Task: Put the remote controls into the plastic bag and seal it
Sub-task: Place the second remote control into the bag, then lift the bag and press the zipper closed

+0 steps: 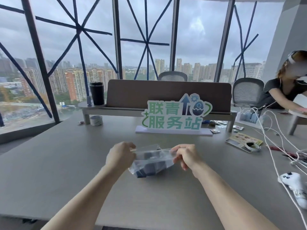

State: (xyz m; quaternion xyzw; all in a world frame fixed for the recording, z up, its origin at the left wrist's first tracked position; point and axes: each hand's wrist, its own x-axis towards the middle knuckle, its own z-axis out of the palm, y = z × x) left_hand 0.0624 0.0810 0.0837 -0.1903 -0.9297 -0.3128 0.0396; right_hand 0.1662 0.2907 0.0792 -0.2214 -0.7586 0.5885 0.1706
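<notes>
A clear plastic bag point(150, 161) is held just above the grey table point(66, 163), in the middle. Dark remote controls point(149, 169) show through its film, lying inside. My left hand point(120, 156) pinches the bag's top edge at its left end. My right hand point(186, 156) pinches the same edge at its right end. The strip between the hands looks stretched flat; whether it is sealed I cannot tell.
A green-lettered sign point(174, 116) stands behind the bag. A tape roll point(96, 120) and a black tumbler point(96, 95) are at the back left. White cables point(272, 146), a white game controller point(294, 186) and packets lie at the right, where another person point(285, 88) leans over.
</notes>
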